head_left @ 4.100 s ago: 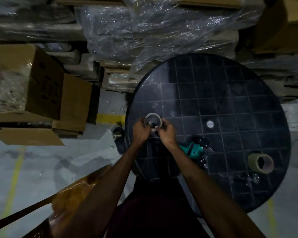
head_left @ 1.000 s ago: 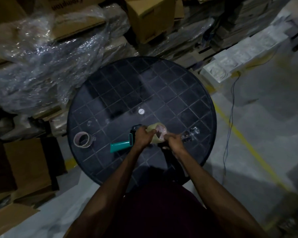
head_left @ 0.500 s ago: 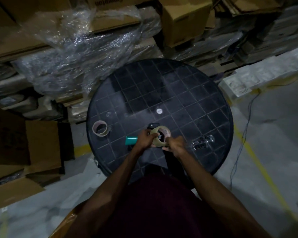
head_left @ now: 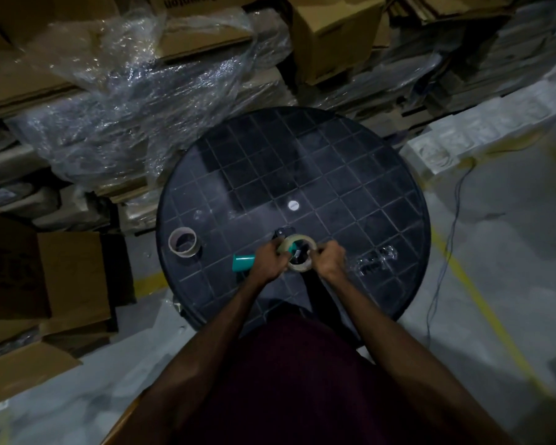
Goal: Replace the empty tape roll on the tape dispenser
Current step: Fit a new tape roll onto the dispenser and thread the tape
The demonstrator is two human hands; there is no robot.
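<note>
A beige tape roll [head_left: 299, 268] sits on the hub of the tape dispenser, whose teal handle [head_left: 243, 262] sticks out to the left on the round black table [head_left: 350, 175]. My left hand [head_left: 268, 263] grips the dispenser and the roll's left side. Fingers of my right hand [head_left: 329, 258] are closed on the roll's right edge. An empty cardboard core [head_left: 183, 241] stands alone at the table's left edge. The dispenser's black front end [head_left: 281, 233] shows just beyond the roll.
Crumpled clear plastic [head_left: 374, 261] lies on the table to the right of my hands. Cardboard boxes [head_left: 331, 36] and plastic wrap [head_left: 135, 101] crowd the far and left sides. A cable [head_left: 446, 239] and a yellow floor line [head_left: 482, 303] run at the right.
The empty core left my hands and now stands at the table's left. Both hands now hold the beige roll at the dispenser. Over the last second they stay there as my view shifts.
</note>
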